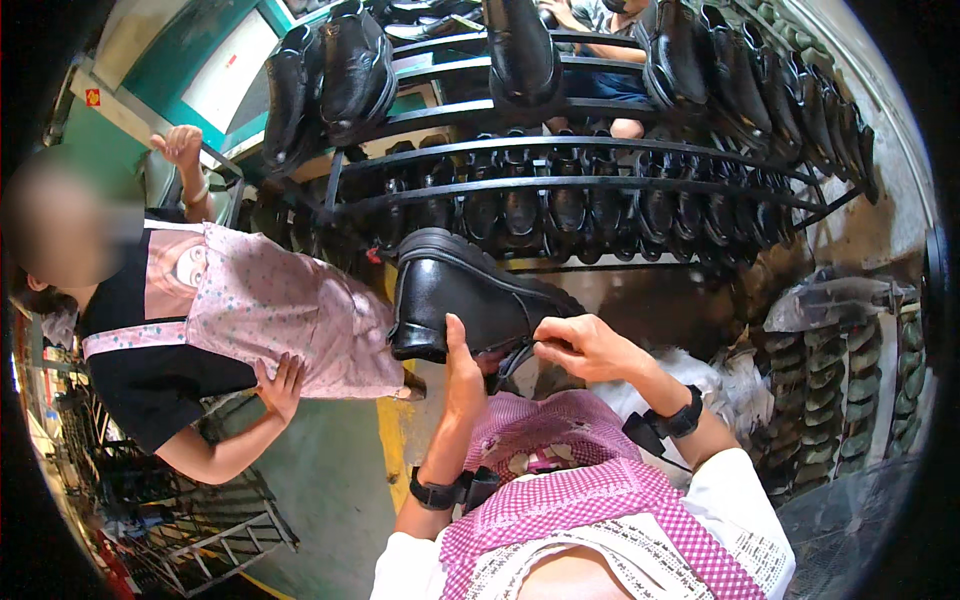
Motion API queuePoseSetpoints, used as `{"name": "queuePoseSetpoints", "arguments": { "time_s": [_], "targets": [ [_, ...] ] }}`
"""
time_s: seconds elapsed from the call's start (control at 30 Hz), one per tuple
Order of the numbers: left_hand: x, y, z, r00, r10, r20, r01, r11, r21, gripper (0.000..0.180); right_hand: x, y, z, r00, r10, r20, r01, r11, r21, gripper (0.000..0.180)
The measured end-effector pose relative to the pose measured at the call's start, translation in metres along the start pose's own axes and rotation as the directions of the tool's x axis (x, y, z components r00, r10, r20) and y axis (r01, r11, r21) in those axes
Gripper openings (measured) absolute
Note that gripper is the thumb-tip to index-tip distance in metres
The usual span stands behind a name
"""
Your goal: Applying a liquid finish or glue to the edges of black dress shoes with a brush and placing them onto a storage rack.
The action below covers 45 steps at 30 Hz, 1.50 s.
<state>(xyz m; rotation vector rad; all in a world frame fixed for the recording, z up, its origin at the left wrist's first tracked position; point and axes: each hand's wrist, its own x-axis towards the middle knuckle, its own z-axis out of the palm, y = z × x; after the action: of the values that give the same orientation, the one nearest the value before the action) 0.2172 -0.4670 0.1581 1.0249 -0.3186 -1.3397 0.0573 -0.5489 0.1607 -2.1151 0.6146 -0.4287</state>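
Observation:
A black leather shoe [455, 300] with a thick dark sole is held up on its side in front of my body. My left hand [462, 372] supports it from below, thumb pointing up along the leather and the other fingers mostly hidden behind it. My right hand [590, 350] is closed in a pinch at the shoe's lower right side, by a narrow dark strip [514, 364] at its opening. Whether that strip is part of the shoe's edge or a loose piece, I cannot tell. Both my wrists wear black straps.
A black metal rack [560, 184] ahead carries rows of black shoes. At left stands a co-worker in a pink apron [290, 310], one hand raised to the rack. Another person sits behind it. Strings of curved dark pieces [825, 400] hang at right, near white plastic bags [700, 390].

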Motion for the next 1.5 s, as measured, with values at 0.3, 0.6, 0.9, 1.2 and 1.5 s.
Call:
{"name": "queuePoseSetpoints", "arguments": {
  "time_s": [0.3,0.6,0.9,1.2,1.5],
  "targets": [
    [0.008,0.0,0.002,0.983,-0.173,0.068,0.163,0.978,0.127,0.064,0.015,-0.034,0.009,0.999,-0.029,-0.032,0.031,0.996,0.08,0.015],
    [0.008,-0.012,-0.018,0.919,0.261,0.296,-0.329,0.093,0.94,0.032,-0.023,0.059,-0.015,0.837,0.3,-0.457,-0.23,0.951,0.205,0.024],
    [0.001,0.001,-0.017,0.792,0.39,0.47,-0.552,0.13,0.823,0.031,-0.03,0.073,0.021,0.908,0.37,-0.195,-0.331,0.921,0.207,0.068],
    [-0.009,0.053,0.02,0.924,0.358,0.136,-0.288,0.417,0.862,0.033,-0.01,0.031,0.046,0.903,0.232,-0.362,-0.035,0.879,0.476,0.085],
    [0.016,0.039,-0.077,0.755,0.592,0.283,-0.521,0.279,0.807,0.023,0.148,-0.009,-0.02,0.808,0.159,-0.567,0.308,0.706,0.637,0.071]
  ]
}}
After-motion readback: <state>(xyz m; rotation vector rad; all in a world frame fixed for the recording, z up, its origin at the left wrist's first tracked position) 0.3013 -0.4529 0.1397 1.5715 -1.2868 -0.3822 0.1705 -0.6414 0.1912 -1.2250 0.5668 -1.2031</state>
